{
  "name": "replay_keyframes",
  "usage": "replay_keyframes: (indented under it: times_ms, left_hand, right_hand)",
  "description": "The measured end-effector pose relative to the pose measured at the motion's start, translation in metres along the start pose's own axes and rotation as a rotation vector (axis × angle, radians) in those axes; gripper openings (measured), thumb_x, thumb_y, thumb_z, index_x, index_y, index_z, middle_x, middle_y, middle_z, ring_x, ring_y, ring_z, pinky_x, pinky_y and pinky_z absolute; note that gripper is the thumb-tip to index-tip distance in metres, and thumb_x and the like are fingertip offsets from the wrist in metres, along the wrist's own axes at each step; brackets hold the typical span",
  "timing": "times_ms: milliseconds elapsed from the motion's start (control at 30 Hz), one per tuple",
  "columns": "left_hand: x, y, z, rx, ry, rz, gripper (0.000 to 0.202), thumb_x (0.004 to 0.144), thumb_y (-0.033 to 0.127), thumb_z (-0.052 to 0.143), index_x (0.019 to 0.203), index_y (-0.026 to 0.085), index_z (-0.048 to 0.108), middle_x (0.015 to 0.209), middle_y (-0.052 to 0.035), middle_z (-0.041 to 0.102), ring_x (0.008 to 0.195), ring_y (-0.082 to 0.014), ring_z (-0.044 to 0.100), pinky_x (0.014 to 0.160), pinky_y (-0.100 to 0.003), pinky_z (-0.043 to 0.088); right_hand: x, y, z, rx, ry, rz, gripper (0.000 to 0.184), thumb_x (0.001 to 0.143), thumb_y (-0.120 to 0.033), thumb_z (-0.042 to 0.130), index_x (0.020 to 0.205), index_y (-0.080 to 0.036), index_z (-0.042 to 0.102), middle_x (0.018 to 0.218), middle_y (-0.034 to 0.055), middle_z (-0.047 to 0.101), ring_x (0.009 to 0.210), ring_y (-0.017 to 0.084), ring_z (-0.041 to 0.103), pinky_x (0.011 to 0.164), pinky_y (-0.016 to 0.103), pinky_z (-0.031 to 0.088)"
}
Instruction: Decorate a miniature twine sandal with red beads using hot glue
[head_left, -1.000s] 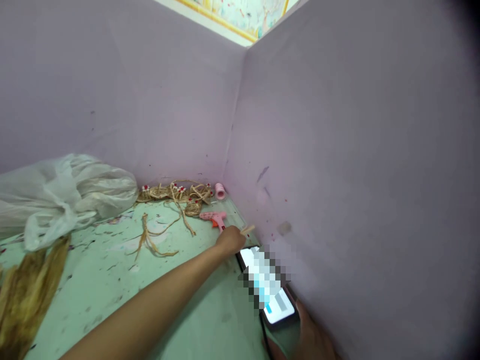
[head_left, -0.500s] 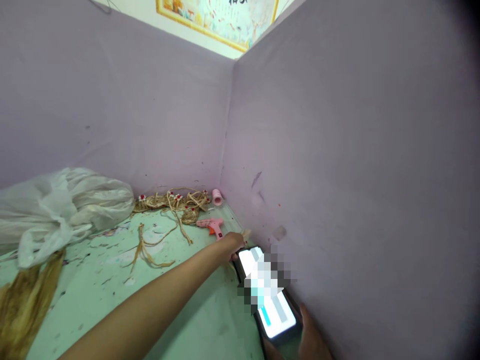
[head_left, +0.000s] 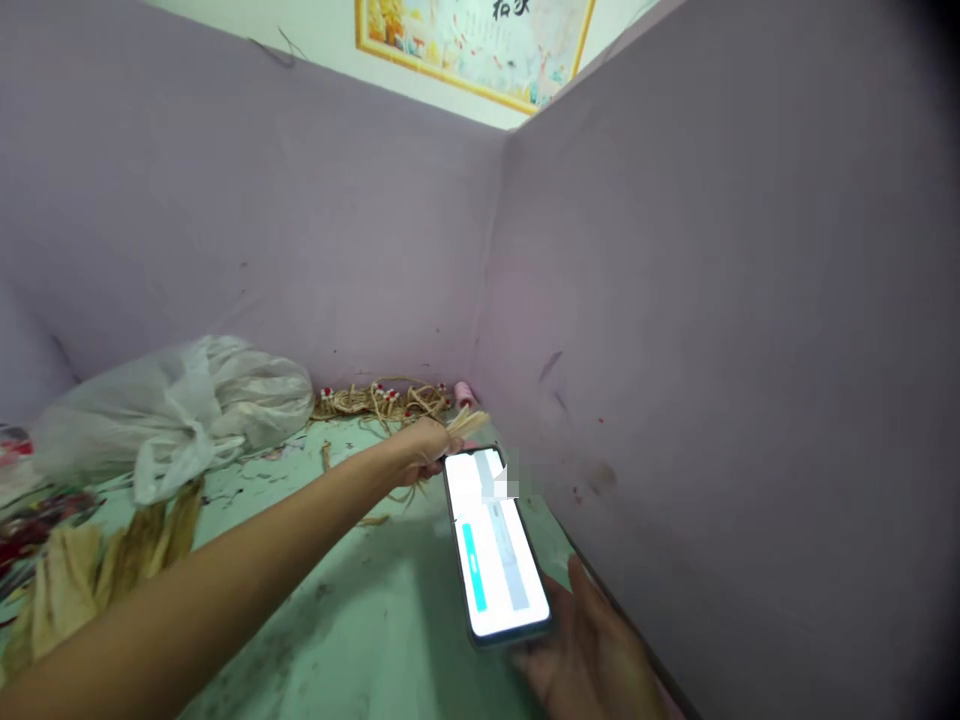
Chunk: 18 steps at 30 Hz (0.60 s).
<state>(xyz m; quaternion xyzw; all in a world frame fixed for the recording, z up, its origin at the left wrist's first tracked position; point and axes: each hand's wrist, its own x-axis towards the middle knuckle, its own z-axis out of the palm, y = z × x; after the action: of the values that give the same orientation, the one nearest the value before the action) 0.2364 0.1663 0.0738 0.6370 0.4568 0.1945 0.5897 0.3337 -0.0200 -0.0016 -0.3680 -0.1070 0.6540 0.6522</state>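
A smartphone with a bright white screen is held tilted above the green table, part of its screen blurred out. My left hand is closed on its far end. Pale dry fibre strips stick out from that same hand. My right hand, somewhat smeared, is beside the phone's near lower corner with thumb and fingers apart. Whether its fingertips touch the phone I cannot tell. Behind my left hand lie braided straw pieces with small red and white decorations, and a pink spool.
A whitish plastic bag lies against the back partition on the left. Brown dry husks are at the near left. Purple partition walls rise behind and close along the right. Stains and scraps mark the green tabletop.
The phone has come up and turned more upright in view, my left hand moving with it. My right hand's fingers have loosened from its near end. The view has shifted left.
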Motion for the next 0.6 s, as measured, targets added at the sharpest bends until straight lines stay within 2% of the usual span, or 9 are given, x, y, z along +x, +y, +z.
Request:
replay_keyframes:
  times_ms: [100, 200, 333, 433, 533, 600]
  left_hand:
    - [-0.012, 0.010, -0.011, 0.026, 0.022, -0.035, 0.011, 0.071, 0.022, 0.060, 0.068, 0.018, 0.050, 0.038, 0.0094, 0.032, 0.029, -0.0044, 0.021, 0.036, -0.020, 0.011]
    - [-0.024, 0.013, -0.018, 0.026, 0.037, -0.005, 0.015, 0.069, 0.022, 0.062, 0.065, 0.019, 0.048, 0.038, 0.0094, 0.031, 0.030, -0.0045, 0.021, 0.035, -0.021, 0.011]
    - [-0.036, 0.012, -0.025, -0.010, 0.044, 0.030, 0.016, 0.068, 0.021, 0.063, 0.062, 0.018, 0.049, 0.038, 0.0089, 0.031, 0.030, -0.0040, 0.022, 0.035, -0.020, 0.011]
    - [-0.042, 0.016, -0.030, -0.056, 0.081, 0.054, 0.013, 0.069, 0.020, 0.061, 0.061, 0.016, 0.051, 0.039, 0.0085, 0.029, 0.030, -0.0036, 0.022, 0.035, -0.020, 0.010]
    - [-0.051, 0.019, -0.036, -0.120, 0.167, 0.104, 0.011, 0.073, 0.022, 0.056, 0.068, 0.013, 0.056, 0.045, 0.0045, 0.042, 0.032, -0.0023, 0.022, 0.035, -0.020, 0.009]
    - [-0.062, 0.014, -0.041, -0.163, 0.248, 0.150, 0.013, 0.075, 0.024, 0.051, 0.074, 0.012, 0.055, 0.057, 0.0003, 0.053, 0.033, -0.0015, 0.022, 0.035, -0.020, 0.009]
  right_hand:
    - [0.012, -0.004, 0.016, 0.137, -0.082, 0.213, 0.056, 0.077, -0.059, 0.043, 0.101, -0.012, 0.063, 0.092, 0.0153, 0.069, 0.094, 0.031, 0.060, 0.079, 0.049, 0.043]
    - [0.023, -0.002, 0.019, 0.113, -0.251, 0.314, 0.064, 0.079, -0.063, 0.033, 0.109, -0.012, 0.059, 0.096, 0.0171, 0.068, 0.089, 0.032, 0.062, 0.078, 0.052, 0.041]
    - [0.030, -0.006, 0.018, -0.008, -0.424, 0.328, 0.069, 0.080, -0.063, 0.030, 0.114, -0.009, 0.055, 0.101, 0.0195, 0.065, 0.086, 0.031, 0.062, 0.079, 0.052, 0.040]
    - [0.032, -0.012, 0.023, -0.071, -0.483, 0.352, 0.069, 0.080, -0.063, 0.029, 0.113, -0.009, 0.055, 0.100, 0.0194, 0.065, 0.084, 0.029, 0.062, 0.078, 0.050, 0.041]
    - [0.034, -0.016, 0.030, -0.085, -0.491, 0.306, 0.063, 0.080, -0.061, 0.032, 0.109, -0.011, 0.057, 0.095, 0.0173, 0.066, 0.080, 0.026, 0.063, 0.080, 0.049, 0.041]
    - [0.039, -0.019, 0.032, -0.099, -0.489, 0.262, 0.059, 0.078, -0.058, 0.036, 0.108, -0.012, 0.058, 0.093, 0.0156, 0.067, 0.081, 0.026, 0.063, 0.082, 0.050, 0.040]
